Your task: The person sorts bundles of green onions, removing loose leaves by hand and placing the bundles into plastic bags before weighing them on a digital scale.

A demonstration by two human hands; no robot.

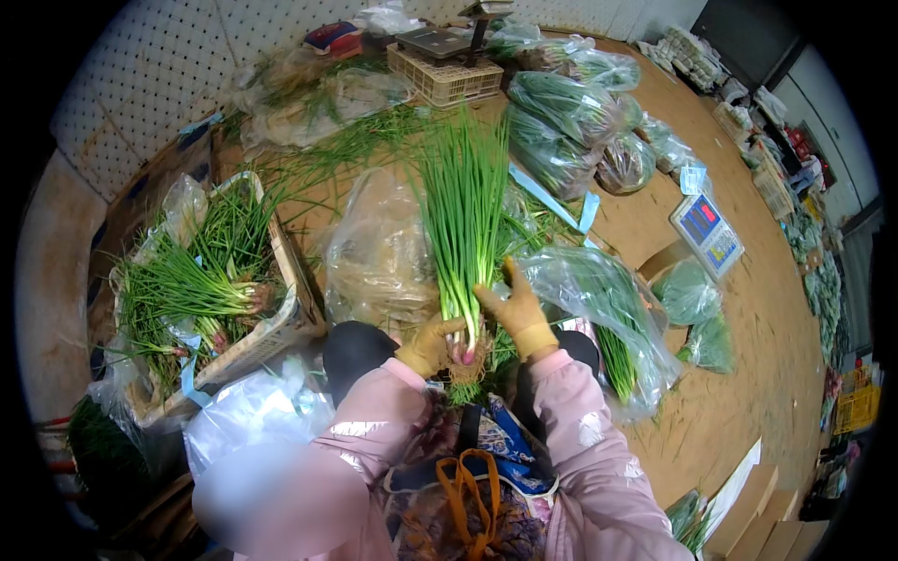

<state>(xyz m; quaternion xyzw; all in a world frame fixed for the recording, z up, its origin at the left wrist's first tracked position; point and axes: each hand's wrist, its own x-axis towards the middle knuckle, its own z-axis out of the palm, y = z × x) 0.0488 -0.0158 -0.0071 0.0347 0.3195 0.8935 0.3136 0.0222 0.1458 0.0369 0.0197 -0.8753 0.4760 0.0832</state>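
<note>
A bunch of green onions (461,215) stands nearly upright before me, its green tops pointing away. White stems, a reddish bulb and stringy roots show at the near end. My left hand (427,345), in a yellowish glove, is closed round the stems' lower left side, just above the roots. On the right side, my gloved right hand (520,310) has thumb and forefinger spread, the thumb touching the stems. Any fingers behind the bunch are hidden. Beside the right hand lies a clear plastic bag (655,360) with more green onions inside.
At left, a plastic crate (301,304) holds loose green onions. Crumpled clear plastic (379,248) lies beside the bunch. Filled bags (571,107) are piled at far right, near a digital scale display (708,234). A platform scale (433,42) rests on an upturned crate (444,82) behind.
</note>
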